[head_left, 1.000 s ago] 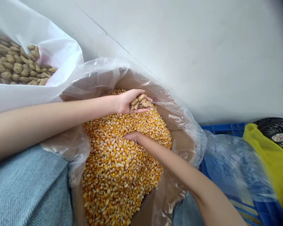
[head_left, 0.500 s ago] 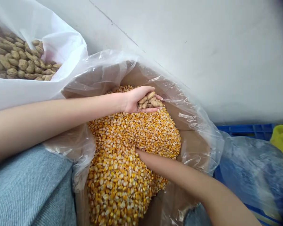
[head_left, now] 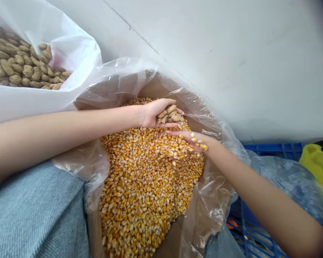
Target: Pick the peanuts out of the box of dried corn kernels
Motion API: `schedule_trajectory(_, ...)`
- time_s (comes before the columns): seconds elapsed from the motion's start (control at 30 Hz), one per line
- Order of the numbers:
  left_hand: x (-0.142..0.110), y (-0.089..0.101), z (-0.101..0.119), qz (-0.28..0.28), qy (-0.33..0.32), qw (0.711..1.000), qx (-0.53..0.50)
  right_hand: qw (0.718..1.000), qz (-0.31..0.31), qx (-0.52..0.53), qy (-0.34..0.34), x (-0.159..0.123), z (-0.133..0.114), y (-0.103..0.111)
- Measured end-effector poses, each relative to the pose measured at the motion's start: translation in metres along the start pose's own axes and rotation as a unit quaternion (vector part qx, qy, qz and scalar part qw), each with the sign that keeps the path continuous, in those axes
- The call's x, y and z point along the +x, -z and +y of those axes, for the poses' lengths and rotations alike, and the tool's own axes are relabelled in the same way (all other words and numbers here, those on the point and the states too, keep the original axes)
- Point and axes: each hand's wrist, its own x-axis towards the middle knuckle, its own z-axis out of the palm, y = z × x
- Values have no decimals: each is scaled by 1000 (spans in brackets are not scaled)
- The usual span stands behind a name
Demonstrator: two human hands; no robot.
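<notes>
Several peanuts (head_left: 170, 114) are lying in the left hand (head_left: 154, 111), which is curling around them just inside the bag's (head_left: 131, 65) far edge. Right hand (head_left: 187, 134), buried half a second ago, is now showing above the corn (head_left: 137, 182), spreading open under loose kernels (head_left: 204, 147); both hands are staying apart, nearly meeting. Reading: corn is being lifted or tossed, peanuts staying held. White sack (head_left: 82, 53) is standing beyond the bag's left edge.

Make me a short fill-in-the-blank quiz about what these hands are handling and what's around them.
The cupped left hand holds unshelled ____.
Loose ____ lie beneath the right hand.
The plastic crate at the right is coloured ____.

Missing words: peanuts; corn kernels; blue.
</notes>
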Motion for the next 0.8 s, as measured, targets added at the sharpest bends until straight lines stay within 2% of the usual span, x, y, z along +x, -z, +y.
schedule_trajectory(0.07, 1, 0, 0, -1, 1, 1000, 4, 998, -25, 57, -2, -13, -4, 13)
schedule_trajectory(0.1, 1, 0, 0, -2, 0, 1000, 6, 998, -5, 56, -3, -19, -5, 18)
schedule_trajectory(0.17, 2, 2, 0, -3, -2, 1000, 10, 997, 68, -18, -13, -32, -4, 23)
schedule_trajectory(0.23, 4, 3, -1, -6, -6, 1000, 11, 979, 143, -143, -23, -43, 2, 21)
schedule_trajectory(0.3, 5, 5, -2, -11, -11, 1000, 12, 960, 179, -210, -37, -53, 12, 12)
schedule_trajectory(0.33, 5, 5, -2, -14, -13, 1000, 12, 960, 181, -207, -58, -57, 19, 7)
schedule_trajectory(0.43, 5, 6, -3, -16, -15, 1000, 14, 969, 150, -79, -178, -65, 48, -12)
schedule_trajectory(0.53, 5, 6, -2, -11, -13, 1000, 16, 954, 122, 79, -264, -61, 78, -28)
schedule_trajectory(0.63, 4, 5, -3, -10, -17, 1000, 17, 939, 122, 173, -270, -48, 97, -41)
schedule_trajectory(0.8, 3, 2, -4, 8, -13, 1000, 20, 940, 45, 214, -260, -22, 101, -47)
